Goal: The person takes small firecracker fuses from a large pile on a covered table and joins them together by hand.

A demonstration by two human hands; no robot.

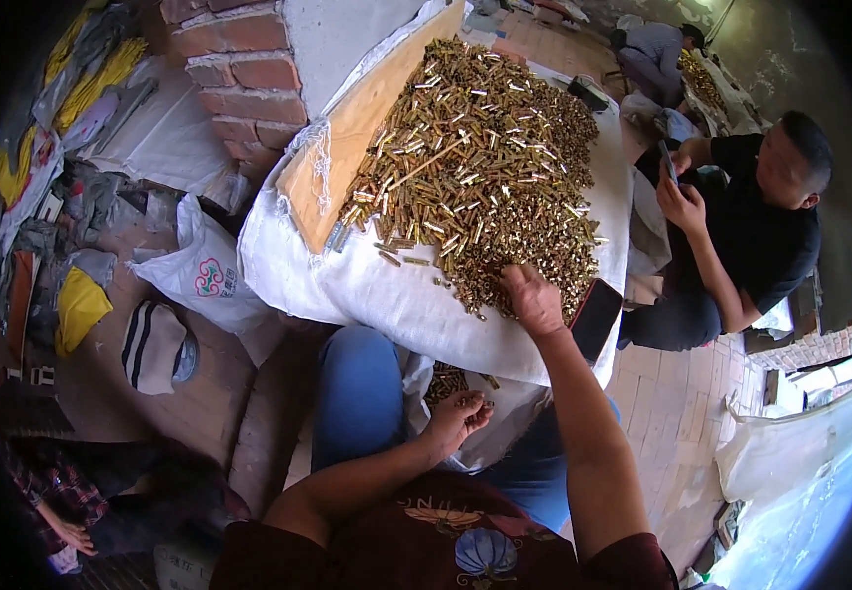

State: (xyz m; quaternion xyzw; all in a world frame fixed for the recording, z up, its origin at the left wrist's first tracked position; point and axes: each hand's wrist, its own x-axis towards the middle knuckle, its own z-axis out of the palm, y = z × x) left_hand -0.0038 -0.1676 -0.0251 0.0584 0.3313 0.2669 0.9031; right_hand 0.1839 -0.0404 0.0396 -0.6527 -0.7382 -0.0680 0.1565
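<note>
Most brass pieces (pixel 490 147) heaped — some in bag (pixel 495 433) | left hand (pixel 454 426) half-curled (apparently holding some) | right hand (pixel 536 301) bent, grip hidden

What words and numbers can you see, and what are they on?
I won't copy out any writing, but here is where it is:
White plastic bag: writing beside a red, curly emblem.
Dark red shirt: pale letters above a blue, pumpkin-like picture, too partial to read whole.
Pale bag at the bottom left: small marks, too blurred to read.
Black phone on the white cloth: dark screen, no readable writing.
</note>
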